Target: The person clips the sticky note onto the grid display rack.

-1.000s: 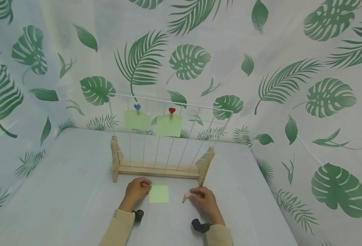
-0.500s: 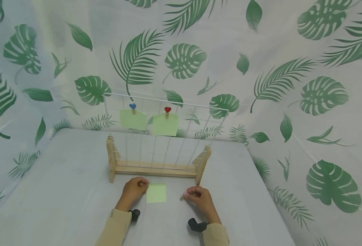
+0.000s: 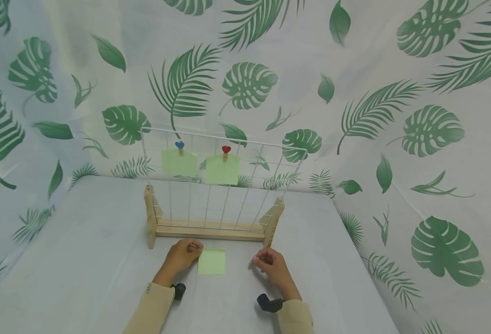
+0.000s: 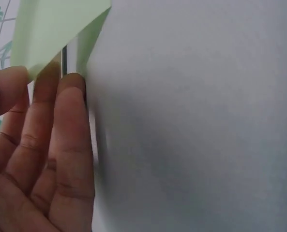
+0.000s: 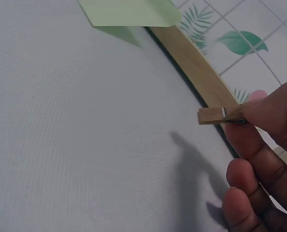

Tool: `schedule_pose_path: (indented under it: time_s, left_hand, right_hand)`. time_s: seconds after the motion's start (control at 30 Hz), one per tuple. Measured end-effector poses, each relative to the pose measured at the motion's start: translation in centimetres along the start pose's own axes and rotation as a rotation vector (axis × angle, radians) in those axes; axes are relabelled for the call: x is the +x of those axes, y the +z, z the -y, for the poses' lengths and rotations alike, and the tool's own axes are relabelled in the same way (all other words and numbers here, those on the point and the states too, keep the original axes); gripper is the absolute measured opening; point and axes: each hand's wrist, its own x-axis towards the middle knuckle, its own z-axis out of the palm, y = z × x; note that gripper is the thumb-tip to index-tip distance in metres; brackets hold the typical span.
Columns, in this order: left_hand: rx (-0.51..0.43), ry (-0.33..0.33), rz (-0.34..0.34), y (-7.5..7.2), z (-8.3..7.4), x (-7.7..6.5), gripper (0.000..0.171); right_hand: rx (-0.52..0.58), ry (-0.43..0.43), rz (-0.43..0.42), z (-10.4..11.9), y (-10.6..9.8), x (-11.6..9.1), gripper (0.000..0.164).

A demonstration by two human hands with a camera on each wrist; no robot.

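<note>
My left hand (image 3: 182,254) pinches the upper left corner of a light green sticky note (image 3: 212,262). The left wrist view has thumb and fingers at the edge of that green paper (image 4: 56,29), which tilts up from the white surface. Between thumb and index finger, my right hand (image 3: 272,265) holds a small wooden clothespin (image 5: 213,115); a bit of its pink decoration (image 5: 258,94) shows behind the thumb. Its wooden tip points left, and its shadow falls on the table below.
A white wire grid (image 3: 245,204) stands upright in a wooden base (image 3: 209,233) behind the hands. Two green notes hang on it, one under a blue heart clothespin (image 3: 180,145), the other under a red heart clothespin (image 3: 226,150). Leaf-patterned sheeting (image 3: 295,69) surrounds the white table (image 3: 82,241).
My right hand has taken hold of the pink-topped clothespin, which lay on the table, and lifted it. The left hand stays at the note's corner. The head view has shifted slightly.
</note>
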Motion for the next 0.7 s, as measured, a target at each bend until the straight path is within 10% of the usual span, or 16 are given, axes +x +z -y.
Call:
schedule_pose_path:
  time_s: [0.7]
  left_hand:
    - [-0.241,0.129,-0.079,0.3,-1.2,-0.5,0.011]
  right_hand:
    - [0.114,0.038,-0.027,3.0,-1.3,0.1,0.021]
